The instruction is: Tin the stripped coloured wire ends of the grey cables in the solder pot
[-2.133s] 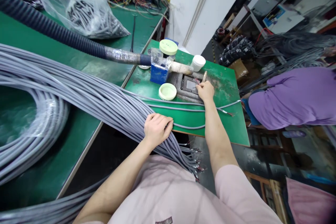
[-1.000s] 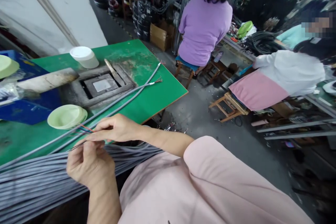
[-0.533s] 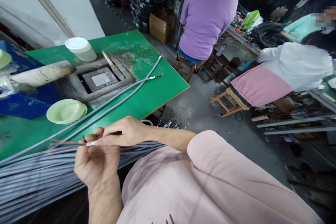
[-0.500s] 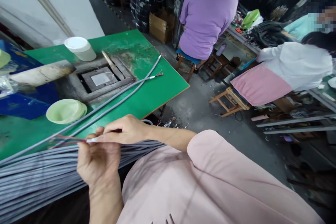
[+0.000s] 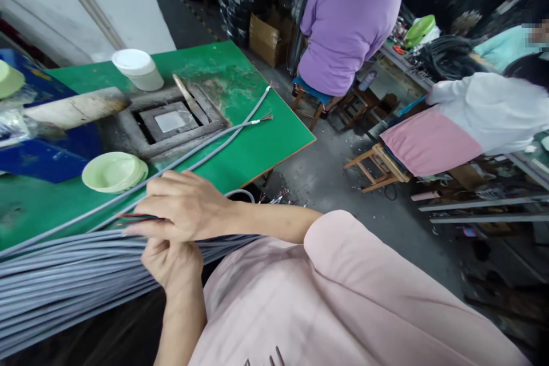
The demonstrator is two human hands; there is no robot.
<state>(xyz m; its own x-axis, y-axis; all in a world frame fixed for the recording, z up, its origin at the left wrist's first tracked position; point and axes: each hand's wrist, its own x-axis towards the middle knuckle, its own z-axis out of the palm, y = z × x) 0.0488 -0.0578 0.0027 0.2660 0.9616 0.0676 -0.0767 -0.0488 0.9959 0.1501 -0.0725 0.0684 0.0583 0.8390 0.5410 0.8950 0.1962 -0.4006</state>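
My right hand (image 5: 182, 206) is closed around thin red, green and dark wires (image 5: 139, 218) whose tips point left past its fingers. Just below it, my left hand (image 5: 174, 260) is curled, its fingertips partly behind the right hand. It grips the cable end those wires come out of, though that end is now covered. Under both hands runs a thick bundle of grey cables (image 5: 68, 274). Two separate grey cables (image 5: 193, 155) cross on the green table (image 5: 274, 140), their stripped ends fanning out bare strands.
Beyond the cables are a pale green bowl (image 5: 114, 172), a lidded white tub (image 5: 138, 70) and a sooty square frame with a central pad (image 5: 169, 121). A stained pale cylinder (image 5: 77, 110) lies left. People sit on stools, including one in purple (image 5: 351, 28); a cardboard box (image 5: 269, 40) stands behind.
My right hand has shifted left and closed over the coloured wires, covering the white cable end visible before. My left hand has moved slightly right and down. The whole view has shifted slightly.
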